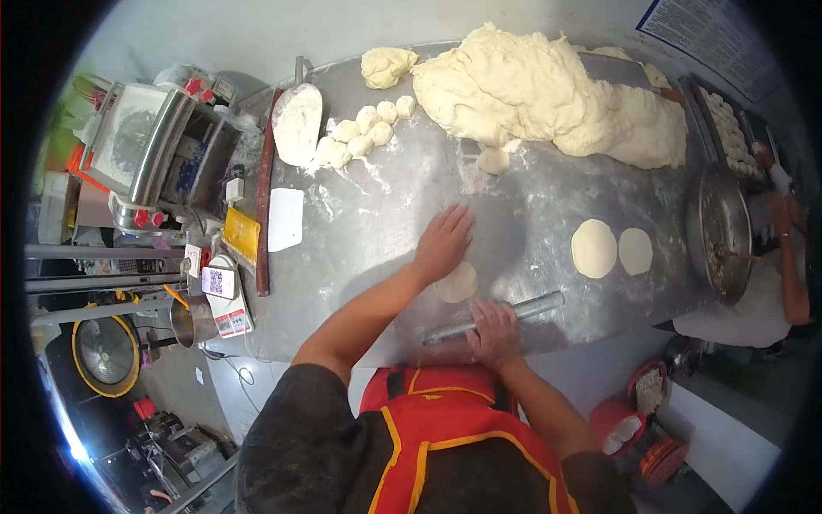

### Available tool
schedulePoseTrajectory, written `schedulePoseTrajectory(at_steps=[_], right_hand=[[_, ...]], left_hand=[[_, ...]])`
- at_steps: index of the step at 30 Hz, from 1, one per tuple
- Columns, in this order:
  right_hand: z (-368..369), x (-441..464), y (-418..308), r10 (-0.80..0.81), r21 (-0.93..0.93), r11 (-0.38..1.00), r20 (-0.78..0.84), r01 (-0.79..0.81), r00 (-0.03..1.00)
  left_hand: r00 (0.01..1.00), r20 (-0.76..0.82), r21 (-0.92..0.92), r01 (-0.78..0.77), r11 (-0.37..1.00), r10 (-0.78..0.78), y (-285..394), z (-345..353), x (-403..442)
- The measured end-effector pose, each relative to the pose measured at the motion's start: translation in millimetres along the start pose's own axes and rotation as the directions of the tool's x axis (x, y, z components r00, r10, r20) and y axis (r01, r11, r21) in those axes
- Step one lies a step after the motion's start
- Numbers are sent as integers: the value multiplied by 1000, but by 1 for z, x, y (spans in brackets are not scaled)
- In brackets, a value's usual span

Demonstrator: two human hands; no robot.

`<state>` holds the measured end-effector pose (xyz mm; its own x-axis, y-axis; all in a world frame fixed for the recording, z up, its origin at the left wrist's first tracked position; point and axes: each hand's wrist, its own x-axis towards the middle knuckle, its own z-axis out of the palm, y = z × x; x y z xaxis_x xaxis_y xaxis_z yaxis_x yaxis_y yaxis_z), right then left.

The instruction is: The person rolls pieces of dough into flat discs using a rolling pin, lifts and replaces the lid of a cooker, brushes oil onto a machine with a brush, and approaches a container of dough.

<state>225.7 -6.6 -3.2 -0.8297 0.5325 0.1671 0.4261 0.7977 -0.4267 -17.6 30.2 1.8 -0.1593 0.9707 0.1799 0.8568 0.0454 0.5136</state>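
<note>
My left hand lies palm down over the grey worktop, fingers stretched out, holding nothing visible. Beside its wrist is a flat dough round, partly covered by the hand and forearm. Nearer to my body, my right hand is wrapped over a metallic-looking rolling pin, which lies at a slant near the worktop's front edge. Two flat dough rounds, one larger and one smaller, rest side by side to the right. A small dough piece sits beyond my left hand.
A large dough mass spans the back of the worktop. Several dough balls and a floury scoop are back left, beside a wooden stick. At right are a metal bowl, a tray and another person's arm.
</note>
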Motion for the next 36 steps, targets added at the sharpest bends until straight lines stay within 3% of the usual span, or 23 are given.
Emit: schedulePoseTrajectory(at_steps=[2, 5, 8, 10, 12, 13, 14, 17, 20, 22, 24, 26, 29, 32, 35, 36], right_hand=[[1, -3, 0, 8, -1, 1000, 28, -8, 1000], [-2, 0, -1, 14, 18, 1000, 27, -15, 1000], [-5, 3, 0, 6, 30, 1000, 19, -7, 1000], [-6, 2, -1, 9, 28, 1000, 26, -9, 1000], [-3, 1, 0, 14, 18, 1000, 33, -15, 999], [-1, 3, 1, 15, 12, 1000, 22, -15, 1000], [1, 0, 1, 17, 8, 1000, 16, -17, 1000], [0, -1, -1, 9, 8, 1000, 22, -10, 1000], [2, 0, 1, -4, -23, 1000, 15, 4, 1000], [1, -1, -1, -10, -34, 999, 16, 11, 1000], [-5, 2, -2, -8, -29, 1000, 13, 8, 1000], [-7, 2, -2, -18, -38, 999, 13, 18, 1000], [-5, 4, -3, -26, -36, 999, -12, 25, 1000], [-4, 4, -1, -28, -25, 999, -14, 27, 1000], [-5, 2, -2, -17, -24, 1000, 2, 17, 1000], [-5, 3, -2, -18, -26, 1000, 6, 18, 1000]], left_hand=[[999, -35, 147, -19, 989, 24, 1, 17, 42], [985, 161, 274, -105, 956, 62, -1, 44, 75], [994, 106, 265, -22, 964, -6, -21, 43, 70], [985, -1, 342, 163, 926, -174, -43, 15, 51], [886, -49, 406, 439, 801, -460, -62, -15, 25], [828, -152, 415, 549, 726, -540, -83, -17, 9], [753, -250, 409, 652, 638, -609, -100, -15, -5], [684, -356, 258, 727, 637, -636, -120, -24, 9], [700, -177, 297, 708, 641, -692, -99, -11, 52], [900, -6, 393, 404, 826, -437, -55, 11, 43], [965, 168, 292, 146, 945, -200, -11, 12, 10], [963, 255, 203, 34, 979, -87, 11, -10, -26], [952, 261, -94, 190, 977, -160, 13, -27, -66], [954, 221, -86, 224, 971, -201, 27, -13, -72], [931, 251, -161, 308, 938, -263, 17, -3, -63], [909, 271, -264, 385, 884, -315, 6, -1, -58]])
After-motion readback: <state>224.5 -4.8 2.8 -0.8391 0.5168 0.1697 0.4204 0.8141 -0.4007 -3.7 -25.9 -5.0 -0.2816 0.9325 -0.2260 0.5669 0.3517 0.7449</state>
